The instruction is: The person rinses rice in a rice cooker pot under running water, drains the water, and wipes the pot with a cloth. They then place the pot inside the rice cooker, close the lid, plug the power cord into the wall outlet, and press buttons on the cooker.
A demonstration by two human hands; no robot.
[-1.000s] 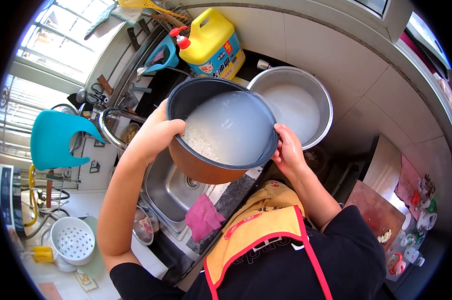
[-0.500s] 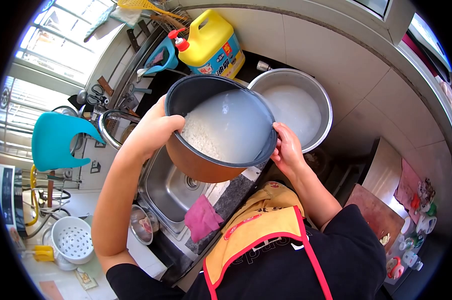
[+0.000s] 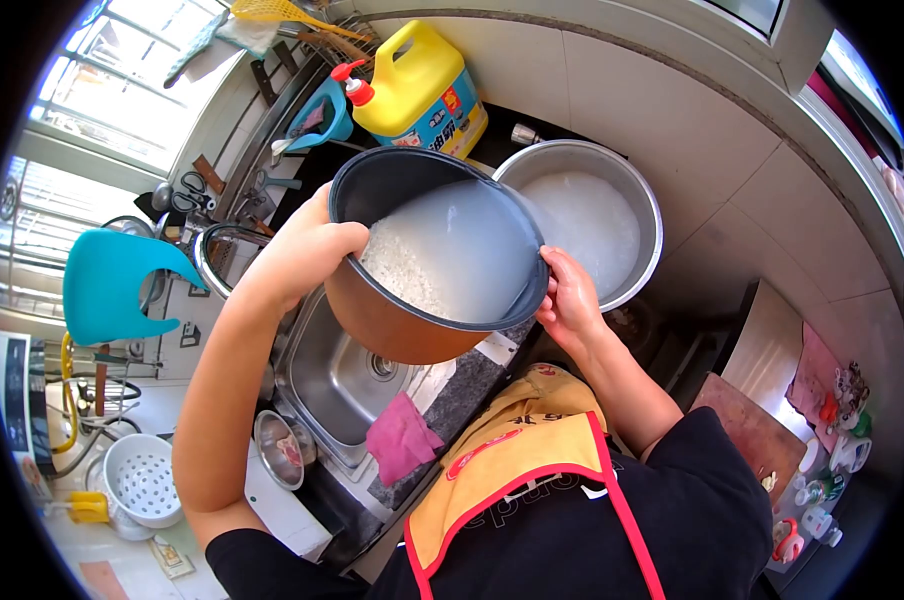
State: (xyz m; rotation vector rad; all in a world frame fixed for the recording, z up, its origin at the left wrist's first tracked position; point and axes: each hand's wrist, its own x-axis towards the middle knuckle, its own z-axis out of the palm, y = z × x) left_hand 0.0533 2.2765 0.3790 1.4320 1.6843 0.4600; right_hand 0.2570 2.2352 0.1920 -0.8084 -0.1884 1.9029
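Between my hands is a dark-lined rice cooker pot (image 3: 402,325) with a copper-brown outside, tilted to the right. White rice (image 3: 404,268) lies at its left side under cloudy water (image 3: 477,245). My left hand (image 3: 317,245) grips the left rim, thumb over the edge. At the right rim, my right hand (image 3: 570,295) holds on with fingers closed around the edge. The pot's lowered rim overlaps a round metal basin (image 3: 655,225), in which whitish water (image 3: 592,225) stands. Where the two rims meet, any stream of water is hard to make out.
Below the pot is a steel sink (image 3: 317,385) with a pink cloth (image 3: 402,438) on its front edge. A yellow detergent jug (image 3: 427,95) stands behind. A small metal bowl (image 3: 280,450) and a white colander (image 3: 144,480) sit to the left, a cutting board (image 3: 747,430) to the right.
Both hands still hold the tilted pot, nearly in the same place. My left forearm has shifted slightly left, and the view has moved a little.
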